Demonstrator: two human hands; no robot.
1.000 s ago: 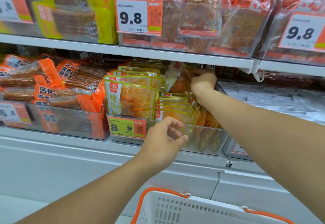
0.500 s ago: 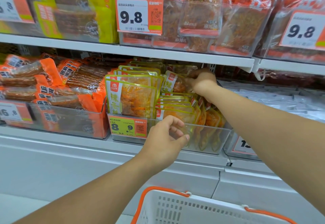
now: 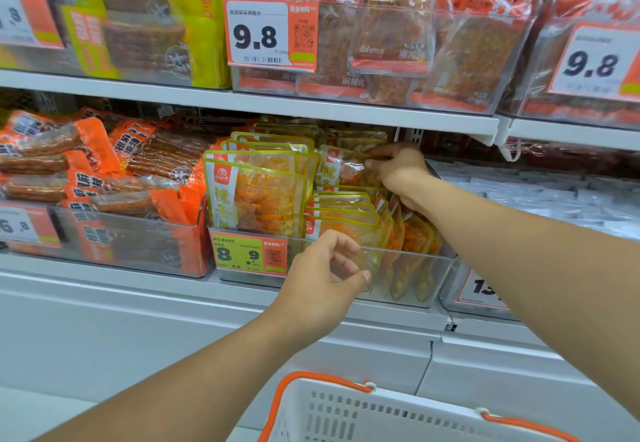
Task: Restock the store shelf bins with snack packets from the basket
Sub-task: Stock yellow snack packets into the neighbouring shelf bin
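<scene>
Shelf bin [image 3: 408,278] of clear plastic on the middle shelf, filled with yellow-edged snack packets [image 3: 256,192] standing upright. Right hand [image 3: 401,169] reaches into the back of the bin, fingers curled and pinching one packet [image 3: 343,169] by its edge — the packet sits tilted above the rear rows. Left hand [image 3: 325,271] hovers at the bin's front wall, fingers loosely curled, gripping nothing. White basket [image 3: 346,414] with orange handles — bottom edge, below the arms.

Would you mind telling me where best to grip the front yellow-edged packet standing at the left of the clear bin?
Probably pinch the front yellow-edged packet by its top sealed edge, coming from above and in front: it stands upright, its lower part behind the clear bin wall.
</scene>
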